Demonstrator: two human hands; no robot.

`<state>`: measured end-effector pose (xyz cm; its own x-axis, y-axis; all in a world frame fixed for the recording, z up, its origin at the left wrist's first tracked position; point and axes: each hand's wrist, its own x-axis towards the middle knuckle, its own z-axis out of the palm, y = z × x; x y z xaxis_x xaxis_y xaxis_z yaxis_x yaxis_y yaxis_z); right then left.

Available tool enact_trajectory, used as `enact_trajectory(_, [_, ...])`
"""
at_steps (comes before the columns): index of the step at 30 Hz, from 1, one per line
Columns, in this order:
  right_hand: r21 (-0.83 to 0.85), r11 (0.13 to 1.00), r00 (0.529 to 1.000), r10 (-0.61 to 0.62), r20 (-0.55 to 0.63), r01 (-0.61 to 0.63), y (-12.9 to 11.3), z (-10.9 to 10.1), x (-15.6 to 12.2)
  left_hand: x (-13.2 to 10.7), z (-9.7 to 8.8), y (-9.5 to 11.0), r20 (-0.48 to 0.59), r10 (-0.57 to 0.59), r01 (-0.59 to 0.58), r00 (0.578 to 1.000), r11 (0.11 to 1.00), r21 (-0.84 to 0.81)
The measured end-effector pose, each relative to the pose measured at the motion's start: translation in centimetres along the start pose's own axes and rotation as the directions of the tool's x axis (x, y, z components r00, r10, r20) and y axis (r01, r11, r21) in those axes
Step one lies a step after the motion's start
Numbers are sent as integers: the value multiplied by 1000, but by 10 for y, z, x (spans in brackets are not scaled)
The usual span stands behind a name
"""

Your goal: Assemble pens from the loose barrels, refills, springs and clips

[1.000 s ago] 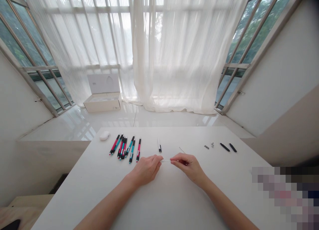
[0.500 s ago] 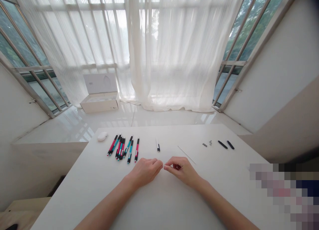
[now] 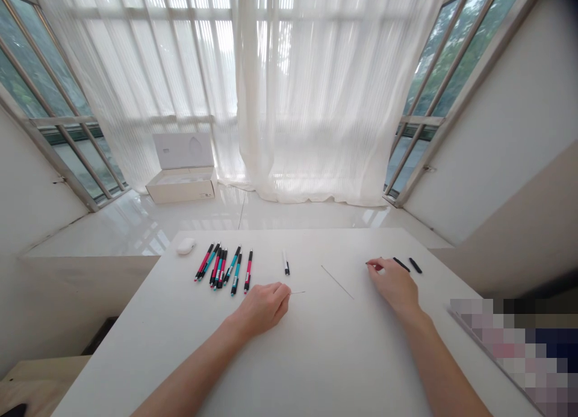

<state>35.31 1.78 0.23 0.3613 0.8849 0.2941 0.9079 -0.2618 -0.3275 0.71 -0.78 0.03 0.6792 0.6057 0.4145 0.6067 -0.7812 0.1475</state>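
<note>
My left hand (image 3: pixel 264 307) rests on the white table (image 3: pixel 293 357), its fingers pinched on a thin pale tube (image 3: pixel 298 293) that pokes out to the right. My right hand (image 3: pixel 394 282) is stretched out to the right, its fingertips pressed together over small metal parts (image 3: pixel 372 263) next to two black pen pieces (image 3: pixel 406 264). A thin refill rod (image 3: pixel 337 282) lies on the table between my hands. A short white and black pen piece (image 3: pixel 286 263) lies farther back. Several red and teal pens (image 3: pixel 223 268) lie in a row at the back left.
A white earbud case (image 3: pixel 185 246) sits at the table's back left corner. An open white box (image 3: pixel 183 176) stands on the glossy floor by the curtained window. A blurred patch covers the lower right.
My right hand has let go of the thin tube and moved right to the small parts by the black pieces. My left hand has stayed put, still pinching the tube.
</note>
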Motion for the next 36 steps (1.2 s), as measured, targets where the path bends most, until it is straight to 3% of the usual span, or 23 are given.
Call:
enact_trajectory(4, [-60,998,998,9,70,-4,3,2,0,1,-3,1,-32,-23,21,999,999,-36])
enact_trajectory(17, [-65,998,998,-18,61,22,7,7,2,3,1,-3,-56,8,-9,998,1000,-18])
enact_trajectory(22, [64,986,986,-156,63,152,-2,7,1,0,1,-2,-20,-43,44,999,999,27])
enact_trajectory(27, [414,837,905,-421,70,357,-45,6,-20,-1,1,-1,3,-78,77,997,996,35])
enact_trajectory(31, [573,696,794,-596,124,433,-83,5,-52,0,1,-1,7,-89,89,996,996,27])
enact_trajectory(33, [616,655,757,-638,140,438,-94,4,-63,1,1,-1,18,-94,93,995,995,30])
enact_trajectory(36, [631,643,743,-652,154,433,-99,4,-69,1,0,1,30,-87,86,996,995,44])
